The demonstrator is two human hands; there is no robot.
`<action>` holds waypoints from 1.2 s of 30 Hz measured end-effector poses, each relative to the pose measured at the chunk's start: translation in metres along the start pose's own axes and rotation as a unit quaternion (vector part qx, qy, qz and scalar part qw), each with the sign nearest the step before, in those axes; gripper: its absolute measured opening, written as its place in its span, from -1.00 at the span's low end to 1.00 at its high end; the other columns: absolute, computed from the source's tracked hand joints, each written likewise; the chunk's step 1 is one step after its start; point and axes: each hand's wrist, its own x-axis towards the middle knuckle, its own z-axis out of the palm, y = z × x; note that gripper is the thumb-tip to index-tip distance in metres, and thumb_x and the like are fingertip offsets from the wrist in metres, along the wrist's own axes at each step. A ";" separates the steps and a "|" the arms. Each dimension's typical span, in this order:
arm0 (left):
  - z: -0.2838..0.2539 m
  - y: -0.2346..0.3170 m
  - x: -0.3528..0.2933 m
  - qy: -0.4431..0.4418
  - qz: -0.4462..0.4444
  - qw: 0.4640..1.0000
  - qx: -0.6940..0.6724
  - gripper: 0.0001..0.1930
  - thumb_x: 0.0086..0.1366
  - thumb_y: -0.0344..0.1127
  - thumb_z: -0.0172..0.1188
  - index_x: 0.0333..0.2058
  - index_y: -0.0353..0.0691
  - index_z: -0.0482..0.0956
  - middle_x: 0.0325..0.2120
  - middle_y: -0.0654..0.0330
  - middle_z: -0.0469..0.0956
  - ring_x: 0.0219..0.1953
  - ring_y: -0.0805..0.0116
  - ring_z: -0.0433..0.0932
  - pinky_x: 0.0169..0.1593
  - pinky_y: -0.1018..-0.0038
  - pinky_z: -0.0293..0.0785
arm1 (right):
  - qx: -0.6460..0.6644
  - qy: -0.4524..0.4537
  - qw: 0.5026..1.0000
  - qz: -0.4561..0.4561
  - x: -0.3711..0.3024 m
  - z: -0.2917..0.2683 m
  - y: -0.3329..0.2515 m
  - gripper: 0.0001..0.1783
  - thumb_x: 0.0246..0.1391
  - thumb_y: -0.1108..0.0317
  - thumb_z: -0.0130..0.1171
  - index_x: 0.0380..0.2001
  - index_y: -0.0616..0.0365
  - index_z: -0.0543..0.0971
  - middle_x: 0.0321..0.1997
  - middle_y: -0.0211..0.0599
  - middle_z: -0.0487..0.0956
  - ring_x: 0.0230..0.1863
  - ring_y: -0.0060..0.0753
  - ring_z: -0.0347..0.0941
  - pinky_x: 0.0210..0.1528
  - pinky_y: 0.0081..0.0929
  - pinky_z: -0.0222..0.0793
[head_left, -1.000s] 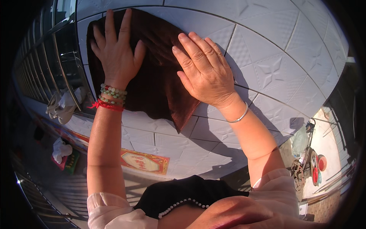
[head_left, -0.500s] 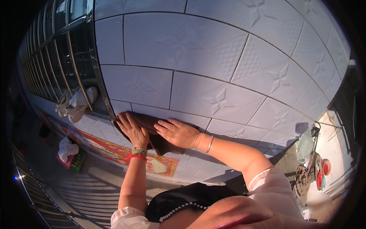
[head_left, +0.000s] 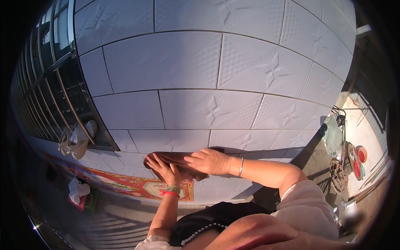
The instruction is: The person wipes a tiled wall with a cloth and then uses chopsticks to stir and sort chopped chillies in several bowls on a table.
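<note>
A dark brown cloth [head_left: 196,173] lies against the pale tiled wall [head_left: 179,110], its lower edge hanging in folds. My left hand [head_left: 166,170] presses on the cloth's left part with its fingers stretched out and spread; a beaded bracelet and a red band circle that wrist. On the cloth's right part, my right hand [head_left: 210,161] has its fingers bent in and together, seemingly gripping the fabric, though its fingertips are partly hidden. A silver bangle sits on the right wrist.
A barred window [head_left: 54,75] is at the left, with pale shoes [head_left: 77,141] on its ledge. A red patterned banner [head_left: 137,186] runs along the lower wall. Beyond the wall's right end are a wire rack [head_left: 338,173] and red bowls [head_left: 361,154].
The view has shifted, so wall and window sit differently. Both hands and the cloth appear lower on the wall, away from the window's corner. My right hand's fingers have gone from flat to bent.
</note>
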 end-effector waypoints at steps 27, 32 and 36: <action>0.021 0.222 0.138 0.048 0.384 0.914 0.120 -0.30 -0.03 0.04 0.21 0.17 0.21 0.36 0.28 -0.06 0.10 0.14 -0.32 0.15 0.12 -0.27 -0.09 | -0.208 0.104 0.954 0.187 -0.092 -0.126 0.088 -0.75 0.11 0.27 0.04 -0.17 0.01 0.59 0.09 -0.35 0.48 0.21 -0.31 0.30 0.31 -0.21 0.11; 0.033 0.158 0.084 -0.012 0.400 0.903 0.156 -0.30 -0.10 0.02 0.23 0.14 0.30 0.36 0.24 0.00 0.16 0.06 -0.29 0.23 0.03 -0.27 -0.03 | -0.151 0.086 0.972 0.158 -0.120 -0.066 0.046 -0.76 0.10 0.24 0.08 -0.15 -0.09 0.57 0.15 -0.43 0.41 0.26 -0.34 0.24 0.36 -0.22 0.03; 0.033 0.116 0.047 -0.061 0.433 0.877 0.199 -0.28 -0.17 0.16 0.27 0.08 0.26 0.40 0.15 0.05 0.24 -0.12 -0.17 0.32 -0.22 -0.14 0.22 | -0.096 0.012 0.984 0.148 -0.134 -0.028 0.012 -0.75 0.07 0.24 0.02 -0.17 -0.09 0.54 0.12 -0.44 0.39 0.27 -0.36 0.18 0.38 -0.20 -0.05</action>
